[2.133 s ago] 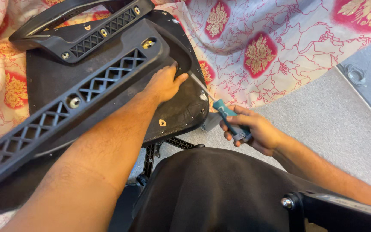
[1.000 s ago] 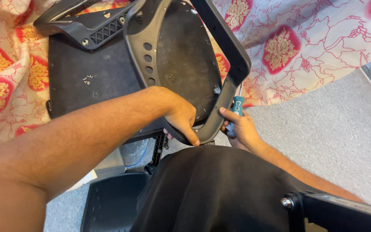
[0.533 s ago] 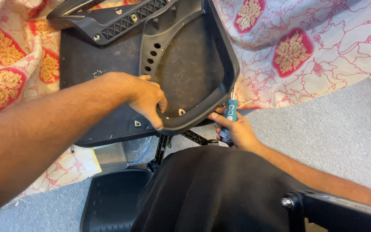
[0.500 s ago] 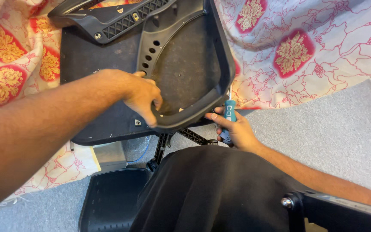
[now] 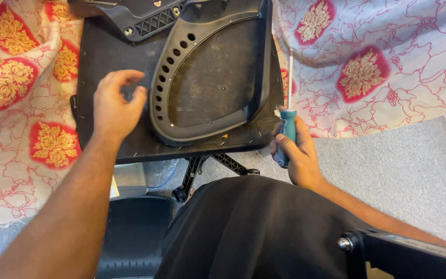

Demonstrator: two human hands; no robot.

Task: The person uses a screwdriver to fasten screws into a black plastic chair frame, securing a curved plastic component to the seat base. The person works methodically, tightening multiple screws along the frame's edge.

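A black upturned chair seat (image 5: 104, 77) lies on a red-and-cream patterned cloth. On it rests a black curved plastic frame (image 5: 163, 111) with a row of holes, and a ribbed black armrest bracket (image 5: 145, 18) lies at the top. My left hand (image 5: 113, 103) hovers over the seat just left of the frame, fingers spread, holding nothing. My right hand (image 5: 294, 150) grips a teal-handled screwdriver (image 5: 287, 124) upright at the seat's right edge, its shaft pointing up.
The patterned cloth (image 5: 378, 62) covers the surface on both sides. Grey carpet (image 5: 414, 170) lies to the right. A black star-shaped chair base (image 5: 218, 165) shows under the seat. My dark-clothed lap (image 5: 254, 227) and another black chair part (image 5: 135, 232) fill the bottom.
My left hand has let go of the curved frame's lower edge and moved left, opening. The frame now lies flatter on the seat. The screwdriver has swung upright.
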